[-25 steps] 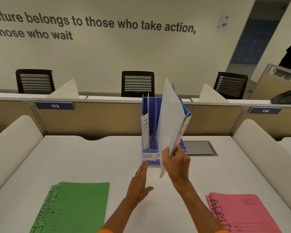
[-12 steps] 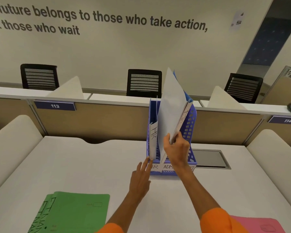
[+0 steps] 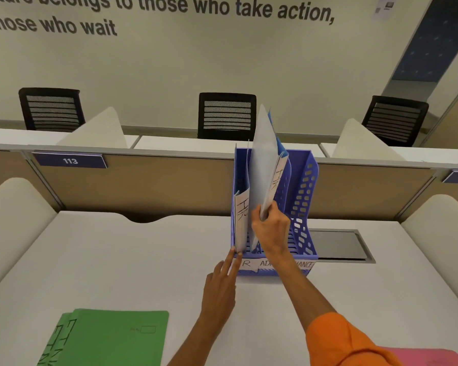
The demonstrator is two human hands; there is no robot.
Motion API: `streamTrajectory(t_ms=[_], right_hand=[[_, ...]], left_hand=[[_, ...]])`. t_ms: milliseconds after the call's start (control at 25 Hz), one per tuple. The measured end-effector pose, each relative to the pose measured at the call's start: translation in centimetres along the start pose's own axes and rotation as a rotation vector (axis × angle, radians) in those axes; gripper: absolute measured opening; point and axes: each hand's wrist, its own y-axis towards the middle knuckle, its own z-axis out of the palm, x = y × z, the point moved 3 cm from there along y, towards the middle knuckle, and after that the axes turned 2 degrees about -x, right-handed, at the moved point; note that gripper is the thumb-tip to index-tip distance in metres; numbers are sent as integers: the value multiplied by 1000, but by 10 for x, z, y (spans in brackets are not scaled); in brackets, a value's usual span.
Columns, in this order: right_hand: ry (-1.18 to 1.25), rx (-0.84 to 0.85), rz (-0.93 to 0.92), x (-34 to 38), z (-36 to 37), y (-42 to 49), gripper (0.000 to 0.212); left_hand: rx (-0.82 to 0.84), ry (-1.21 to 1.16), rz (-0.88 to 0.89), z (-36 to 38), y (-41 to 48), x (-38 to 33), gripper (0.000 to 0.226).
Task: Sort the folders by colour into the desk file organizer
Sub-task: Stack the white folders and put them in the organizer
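A blue plastic file organizer (image 3: 306, 186) stands at the middle of the desk, with paper labels along its front base. One white folder marked HR (image 3: 241, 220) stands upright in the left slot. My right hand (image 3: 270, 228) grips a second white folder (image 3: 265, 175) by its lower edge; it leans tilted, its bottom corner down inside the left part of the organizer. My left hand (image 3: 221, 289) lies with straight fingers touching the organizer's front left corner. Green folders (image 3: 111, 339) lie stacked at the near left. A pink folder (image 3: 428, 357) shows at the near right edge.
A dark cable hatch (image 3: 336, 245) is set in the desk right of the organizer. Padded side dividers (image 3: 13, 223) flank the desk, and a low partition with the sign 113 (image 3: 69, 160) runs behind. Black chairs (image 3: 226, 116) stand beyond it.
My right hand has carried the white folder forward and down, so its bottom now sits inside the organizer. My left hand has slid forward to the organizer's front corner.
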Motion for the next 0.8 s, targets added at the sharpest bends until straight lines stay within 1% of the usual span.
streamTrajectory(t_ms=[120,200,280,360,440,560,720,800], right_hand=[[-35,57,-7,-13,15,-14,32],[-57,103,33,-23,23,-24,32],[-95,191,94,-35,31,-35,34],[-195,260,125,-47,38,-46,38],[-258,291,144,-52,40,-50,41],[-258,345,210,-50,41,-53,44],[-277,417,271,-49,38,-66,48],[-272,437,273,-47,38,-76,50]], left_hand=[[-35,-65,10,4,-1,3,115],[-34,-79,15,5,0,3,113],[-55,-82,24,7,1,3,109],[-77,-103,17,9,1,2,102],[-84,-121,8,9,1,1,100],[-55,-126,-12,6,1,-1,102],[-42,-94,-24,4,-2,1,96],[18,-52,-52,1,-2,-2,106]])
